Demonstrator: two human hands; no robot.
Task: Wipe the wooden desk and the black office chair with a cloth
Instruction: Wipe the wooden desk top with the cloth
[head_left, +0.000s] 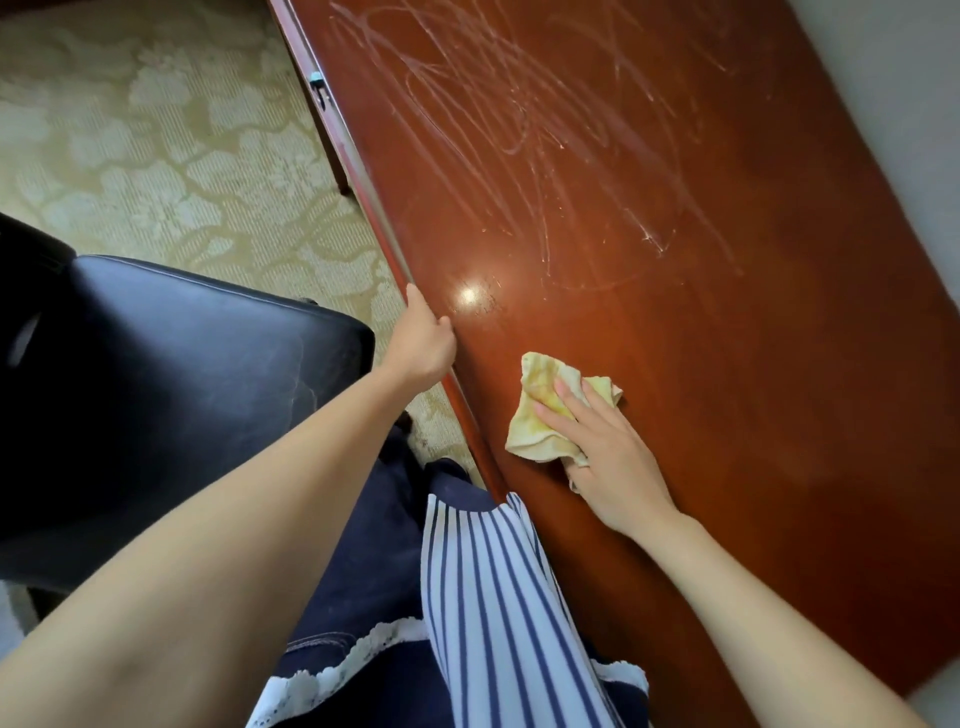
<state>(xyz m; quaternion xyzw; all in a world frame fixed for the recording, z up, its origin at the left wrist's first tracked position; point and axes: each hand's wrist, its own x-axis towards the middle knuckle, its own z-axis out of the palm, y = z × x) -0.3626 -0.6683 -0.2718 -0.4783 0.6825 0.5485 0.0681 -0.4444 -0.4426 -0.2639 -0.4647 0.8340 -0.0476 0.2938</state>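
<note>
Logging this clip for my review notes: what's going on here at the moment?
A person is wiping a wooden desk. The right hand presses a yellow cloth flat on the desk top near its front edge, while the left hand grips that edge. The farther part of the surface carries pale streaks, away from the cloth. The black office chair stands to the left, untouched by either hand.

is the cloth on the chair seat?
No, the right hand presses the cloth on the wooden desk, apart from the chair.
</note>
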